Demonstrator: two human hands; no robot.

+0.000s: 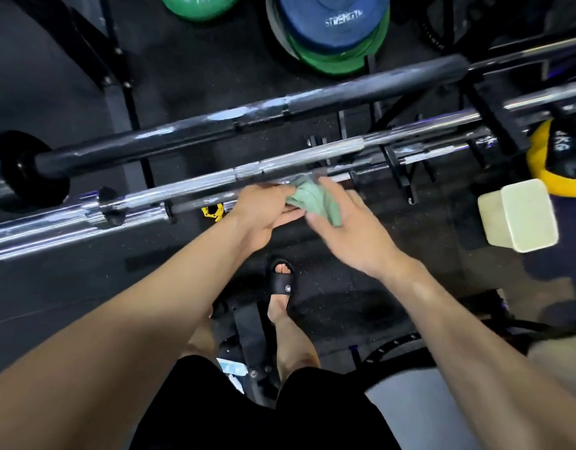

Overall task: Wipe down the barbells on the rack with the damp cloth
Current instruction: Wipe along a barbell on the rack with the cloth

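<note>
The blue bumper plate (332, 17) at about one o'clock carried raised lettering that read "STRENGTH"; it sat on top of a green plate (338, 61). A second green plate (199, 6) at twelve o'clock bore pale writing too blurred to read. On the yellow-and-black weight (559, 157) at three o'clock the marking looked like "KG", though the figures before it could not be made out. The black slide sandal (281, 285) had a small white logo on its strap, illegible.

Both forearms reached forward from the lower corners and met just in front of the rack. The left hand (264, 212) lay palm partly upward, fingers curled onto the near edge of the green damp cloth (316, 201). The right hand (351, 228) came in from four o'clock, its back upward, fingers spread and bent over the cloth's bunched folds, gripping it from the other side. The cloth was held between the two hands, just beside the nearest chrome barbell (143, 199) and at its far edge close against it; whether it touched the steel could not be told.

Beyond it lay a black barbell (215, 125) running from nine o'clock towards two o'clock. A pale rectangular tub (520, 216) stood on the dark floor (361, 303) at three o'clock, and a yellow collar clamp (213, 211) sat under the bars beside the left wrist.
</note>
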